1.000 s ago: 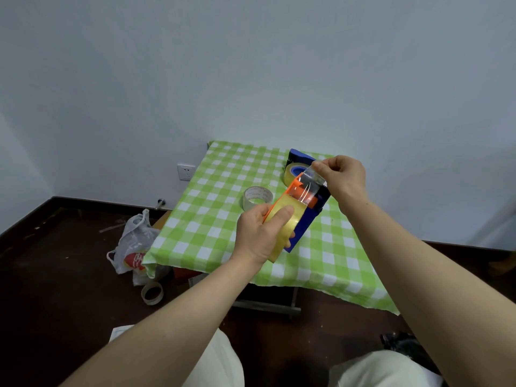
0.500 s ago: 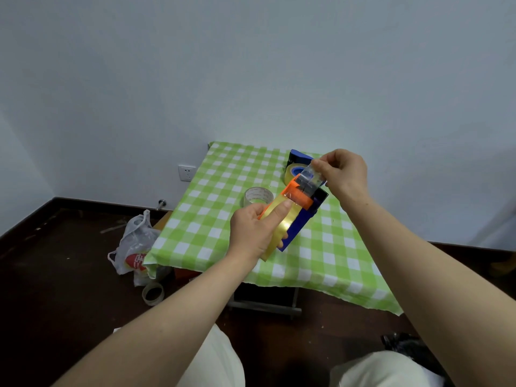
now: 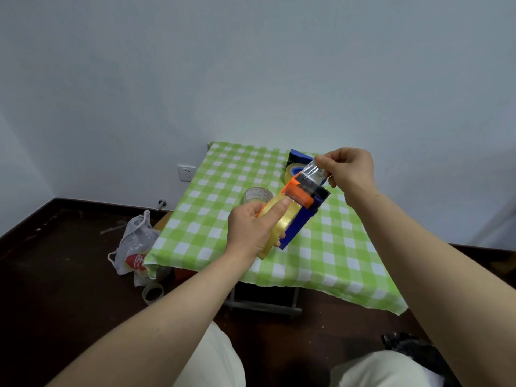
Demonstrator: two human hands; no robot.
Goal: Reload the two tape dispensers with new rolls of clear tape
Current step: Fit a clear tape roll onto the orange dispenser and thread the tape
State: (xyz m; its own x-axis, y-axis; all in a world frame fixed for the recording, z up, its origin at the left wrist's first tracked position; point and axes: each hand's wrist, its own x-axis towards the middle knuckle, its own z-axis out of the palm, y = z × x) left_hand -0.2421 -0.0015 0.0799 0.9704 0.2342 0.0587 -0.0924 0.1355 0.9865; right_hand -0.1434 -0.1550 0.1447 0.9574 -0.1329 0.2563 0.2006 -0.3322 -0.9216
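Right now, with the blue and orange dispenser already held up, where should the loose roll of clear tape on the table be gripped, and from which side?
The loose clear roll lies flat on the checked tablecloth, core hole facing up, so come from above. Pinch across the outer wall, or hook a finger inside the hole. Approach from its left: the held dispenser and left hand crowd its right.

A spent cardboard tape core [image 3: 258,194] stands on the green-checked tablecloth [image 3: 321,263]. Right of it, further back, lies a blue loaded tape dispenser [image 3: 296,165]. A white plastic bag [image 3: 134,244] sits on the floor, left of the table.
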